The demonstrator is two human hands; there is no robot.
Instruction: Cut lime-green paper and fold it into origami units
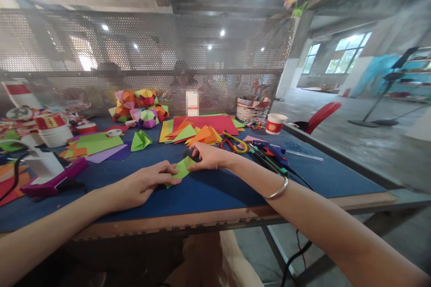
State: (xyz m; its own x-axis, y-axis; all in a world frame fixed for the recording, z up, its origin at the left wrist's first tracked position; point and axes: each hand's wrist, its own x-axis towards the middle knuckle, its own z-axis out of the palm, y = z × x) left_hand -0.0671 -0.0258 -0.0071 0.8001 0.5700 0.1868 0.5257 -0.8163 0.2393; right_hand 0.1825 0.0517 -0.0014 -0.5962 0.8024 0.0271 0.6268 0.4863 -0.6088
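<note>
A small green paper [182, 168] with creases lies on the blue table near its front edge. My left hand [150, 183] rests at its left side, fingers together, pressing the paper's left part down. At the right corner my right hand [209, 157] pinches the paper between thumb and a finger, the index finger raised and curled. A folded green paper piece [140, 140] stands behind my left hand. Orange and green paper pieces [198, 133] lie behind my right hand, on a stack of red sheets [215, 122].
Scissors [240, 144], a blue glue gun [271, 151] and a cutter [266, 161] lie right. A paper cup [275, 123] and a basket [252, 108] stand behind. Left are a purple stand [55, 180], stacked cups [53, 130] and coloured sheets [101, 144]. Paper balls [139, 108] sit near the mesh.
</note>
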